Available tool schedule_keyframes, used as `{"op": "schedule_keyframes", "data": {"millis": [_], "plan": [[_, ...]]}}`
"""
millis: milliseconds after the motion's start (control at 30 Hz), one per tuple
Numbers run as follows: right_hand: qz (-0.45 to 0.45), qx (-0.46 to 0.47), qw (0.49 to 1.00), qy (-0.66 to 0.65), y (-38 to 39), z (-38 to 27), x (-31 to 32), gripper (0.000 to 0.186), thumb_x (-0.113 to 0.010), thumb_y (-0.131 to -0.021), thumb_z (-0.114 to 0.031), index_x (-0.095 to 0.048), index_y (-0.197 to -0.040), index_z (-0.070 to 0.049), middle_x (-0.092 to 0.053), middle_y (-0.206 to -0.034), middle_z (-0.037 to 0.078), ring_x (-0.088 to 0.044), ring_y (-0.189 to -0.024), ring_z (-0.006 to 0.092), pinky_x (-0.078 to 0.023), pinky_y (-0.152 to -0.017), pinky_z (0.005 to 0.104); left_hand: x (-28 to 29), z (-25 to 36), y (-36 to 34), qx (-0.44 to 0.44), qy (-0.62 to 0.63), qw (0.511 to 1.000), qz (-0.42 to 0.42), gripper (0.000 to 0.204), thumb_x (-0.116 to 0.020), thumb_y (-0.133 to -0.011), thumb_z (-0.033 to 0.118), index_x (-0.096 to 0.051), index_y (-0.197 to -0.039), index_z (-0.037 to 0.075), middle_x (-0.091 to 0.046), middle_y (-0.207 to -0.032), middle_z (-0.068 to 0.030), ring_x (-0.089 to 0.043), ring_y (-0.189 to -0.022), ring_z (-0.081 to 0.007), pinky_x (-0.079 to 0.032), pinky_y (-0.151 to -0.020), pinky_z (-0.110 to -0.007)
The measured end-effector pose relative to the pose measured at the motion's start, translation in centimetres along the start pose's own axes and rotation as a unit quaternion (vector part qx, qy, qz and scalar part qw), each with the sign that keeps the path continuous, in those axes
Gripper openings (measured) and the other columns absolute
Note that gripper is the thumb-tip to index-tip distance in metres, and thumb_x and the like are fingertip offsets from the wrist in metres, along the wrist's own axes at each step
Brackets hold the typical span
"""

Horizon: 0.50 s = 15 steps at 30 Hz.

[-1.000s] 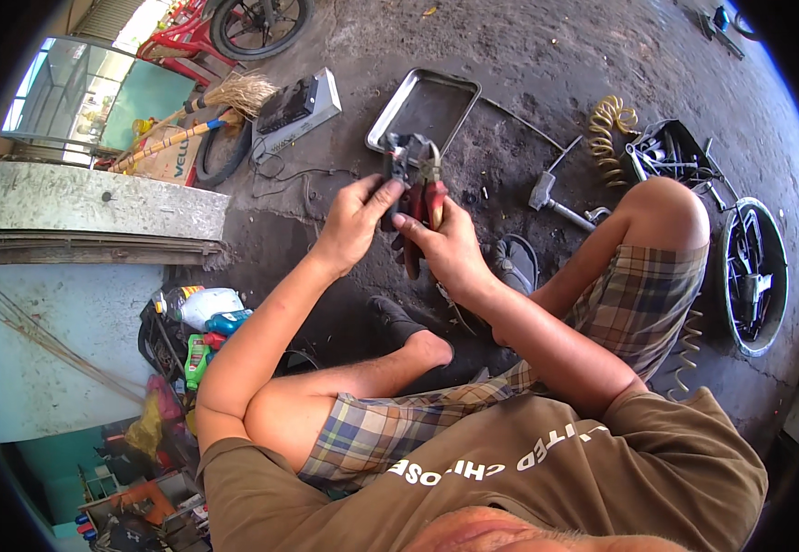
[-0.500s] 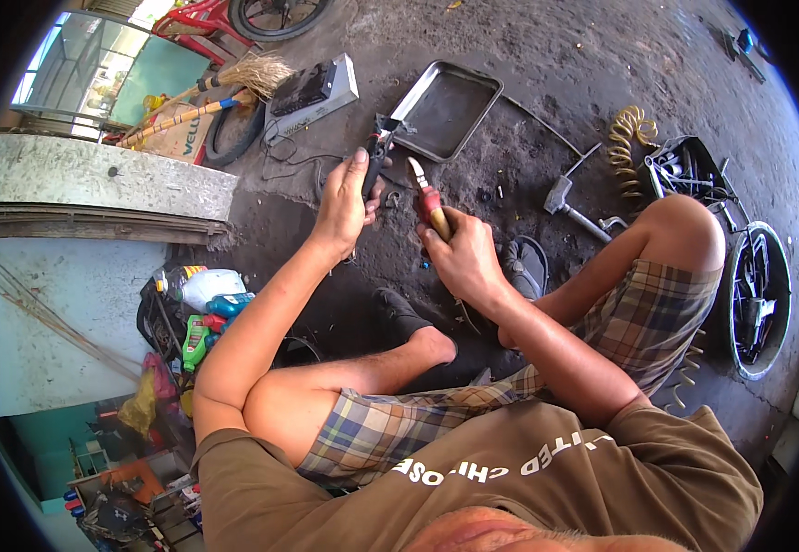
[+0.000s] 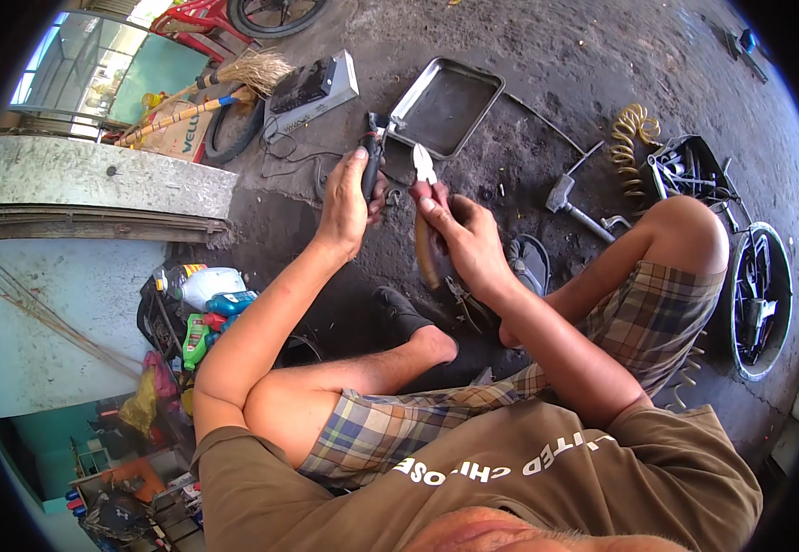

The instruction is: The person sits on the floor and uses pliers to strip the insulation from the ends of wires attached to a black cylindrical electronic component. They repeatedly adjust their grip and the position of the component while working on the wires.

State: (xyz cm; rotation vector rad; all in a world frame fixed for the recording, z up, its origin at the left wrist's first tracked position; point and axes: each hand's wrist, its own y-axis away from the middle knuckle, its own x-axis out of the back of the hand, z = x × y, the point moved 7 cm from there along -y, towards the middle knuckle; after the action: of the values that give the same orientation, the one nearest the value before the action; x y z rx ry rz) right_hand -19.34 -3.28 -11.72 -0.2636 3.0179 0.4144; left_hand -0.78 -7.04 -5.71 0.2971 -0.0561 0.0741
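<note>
My left hand (image 3: 348, 204) is wrapped round a black, rod-shaped part (image 3: 373, 164) with a small dark fitting and a bit of red near its upper end. A thin dark cord lies close by, but I cannot see where it joins. In my right hand (image 3: 466, 235) is a pair of pliers (image 3: 426, 171) with silver jaws, the handles red near the jaws and tan lower down. The jaws point away from me, a little to the right of the black part and apart from it. Just beyond both hands lies a shallow metal tray (image 3: 484, 85) with a dark bottom.
A hammer (image 3: 560, 195) lies right of the tray, near a coiled yellowish hose (image 3: 622, 138) and a black bin of tools (image 3: 694, 164). Further right stands a round basin (image 3: 778, 345) holding metal parts. Bottles (image 3: 211, 287) crowd my left side. A grey box (image 3: 344, 85) sits beyond.
The pliers have turned in my right hand, so the jaws and both handles now show, with the tan handle swung apart. The black part in my left hand has tilted slightly.
</note>
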Motion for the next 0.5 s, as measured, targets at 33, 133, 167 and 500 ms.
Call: {"op": "schedule_keyframes", "data": {"millis": [33,133,167,500], "plan": [[-0.03,-0.051,0.998,-0.014,-0.1,0.8,-0.3,0.047,-0.067,-0.103,-0.039,-0.073,-0.108,0.008,-0.068,-0.09,0.025,-0.068,-0.083,0.0355,-0.051,-0.077,0.0453,-0.1,0.1,0.1,-0.004,0.0,1.0,-0.001,0.039,-0.042,-0.112,0.046,-0.052,-0.1,0.01,-0.054,-0.072,0.0005,-0.046,-0.053,-0.0061,-0.035,-0.045,-0.023],[0.028,0.078,0.989,0.125,0.3,0.2,-0.3,0.043,-0.07,-0.101,-0.036,-0.069,-0.099,0.007,-0.068,-0.096,0.027,-0.068,-0.091,0.0395,-0.05,-0.083,0.0479,-1.1,0.5,0.1,-0.011,-0.011,1.0,-0.017,0.039,-0.041,-0.113,0.046,-0.051,-0.101,0.01,-0.053,-0.07,0.0005,-0.045,-0.052,-0.0063,-0.035,-0.045,-0.023],[0.03,0.101,0.979,0.175,0.6,-0.7,-0.4,0.041,-0.07,-0.1,-0.035,-0.067,-0.099,0.006,-0.067,-0.096,0.027,-0.067,-0.091,0.0405,-0.05,-0.085,0.0484,-1.2,0.6,0.3,-0.012,-0.017,1.0,-0.019,0.04,-0.041,-0.113,0.046,-0.051,-0.101,0.01,-0.052,-0.07,0.0005,-0.045,-0.052,-0.0064,-0.036,-0.045,-0.023],[-0.094,0.103,0.987,0.082,1.4,-1.2,-2.3,0.039,-0.069,-0.094,-0.025,-0.053,-0.112,0.005,-0.058,-0.108,0.029,-0.059,-0.105,0.0481,-0.046,-0.094,0.0521,-0.6,-0.1,0.0,-0.115,-0.15,0.982,0.01,0.041,-0.04,-0.113,0.047,-0.054,-0.099,0.01,-0.054,-0.071,0.0014,-0.048,-0.053,-0.007,-0.037,-0.045,-0.023]]}}
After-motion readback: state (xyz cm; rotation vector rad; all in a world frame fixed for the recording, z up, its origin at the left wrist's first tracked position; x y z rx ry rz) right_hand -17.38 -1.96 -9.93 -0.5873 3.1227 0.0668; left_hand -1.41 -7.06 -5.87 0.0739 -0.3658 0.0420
